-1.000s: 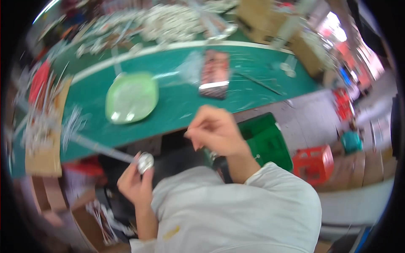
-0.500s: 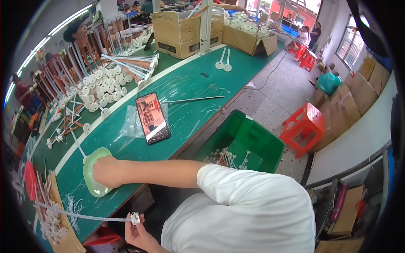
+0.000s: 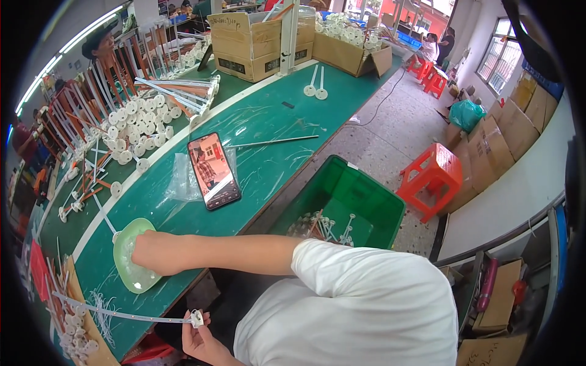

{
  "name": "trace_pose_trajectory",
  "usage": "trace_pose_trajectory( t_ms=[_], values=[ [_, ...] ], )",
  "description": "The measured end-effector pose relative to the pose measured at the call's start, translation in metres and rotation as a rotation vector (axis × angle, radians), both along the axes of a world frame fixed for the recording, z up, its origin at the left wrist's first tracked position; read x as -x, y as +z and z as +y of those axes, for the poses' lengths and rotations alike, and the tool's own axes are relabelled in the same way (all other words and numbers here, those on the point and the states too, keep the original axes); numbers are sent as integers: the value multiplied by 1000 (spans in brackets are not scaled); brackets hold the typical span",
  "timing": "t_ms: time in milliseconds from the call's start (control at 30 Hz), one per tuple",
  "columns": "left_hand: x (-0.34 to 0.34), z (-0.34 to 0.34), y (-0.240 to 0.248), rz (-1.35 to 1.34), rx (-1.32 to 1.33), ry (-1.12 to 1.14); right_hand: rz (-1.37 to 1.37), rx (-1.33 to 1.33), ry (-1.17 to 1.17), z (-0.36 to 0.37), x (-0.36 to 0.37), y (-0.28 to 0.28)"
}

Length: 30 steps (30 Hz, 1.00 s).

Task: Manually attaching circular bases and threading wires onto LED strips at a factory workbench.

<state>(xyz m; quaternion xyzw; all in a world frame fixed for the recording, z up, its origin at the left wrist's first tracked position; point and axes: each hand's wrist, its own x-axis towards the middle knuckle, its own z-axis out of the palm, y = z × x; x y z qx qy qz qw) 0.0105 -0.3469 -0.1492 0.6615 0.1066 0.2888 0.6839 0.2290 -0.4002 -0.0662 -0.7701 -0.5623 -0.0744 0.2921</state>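
Observation:
My left hand (image 3: 204, 341), low in the view, pinches the white round plastic end piece (image 3: 196, 318) of a long pale LED strip (image 3: 134, 317). Small dots run along the strip, which reaches left over the table edge to a pile of similar strips. My right hand (image 3: 157, 251) reaches into a light green bowl (image 3: 125, 268) on the green table. Small clear or whitish bits lie inside the bowl. The right fingers are hidden behind the back of the hand, so their grip cannot be seen.
A phone (image 3: 213, 171) lies on the table (image 3: 268, 171) beside a thin rod (image 3: 274, 141). White-based strips (image 3: 143, 122) are heaped at the far left. Thin white wires (image 3: 101, 320) lie near the bowl. A green bin (image 3: 372, 213) and a red stool (image 3: 430, 177) stand right of the table.
The whole view has shifted slightly, moving the tabletop things left. My right hand has moved a little within the bowl. My left hand still holds the LED strip.

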Motion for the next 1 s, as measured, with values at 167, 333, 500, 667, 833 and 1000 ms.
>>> trace_pose_trajectory(
  t_ms=[167, 333, 500, 667, 833, 1000],
  values=[
    [-2, -1, -1, -2, -12, -22, 44, -35, -96, -11, 3, 10],
    [-3, -1, -1, -2, -13, -23, 81, -28, -96, -26, 15, 24],
    [-2, -5, -1, 26, -8, -43, 132, -290, -56, -26, 13, 17],
    [-2, -8, -2, 8, -21, -43, 159, -190, -87, -28, 16, 18],
    [1, -6, -7, -37, -27, -58, 12, -590, -102, -36, 39, 7],
    [5, -2, -9, -63, -25, -29, 171, -716, 61, -64, 71, 3]
  ],
)
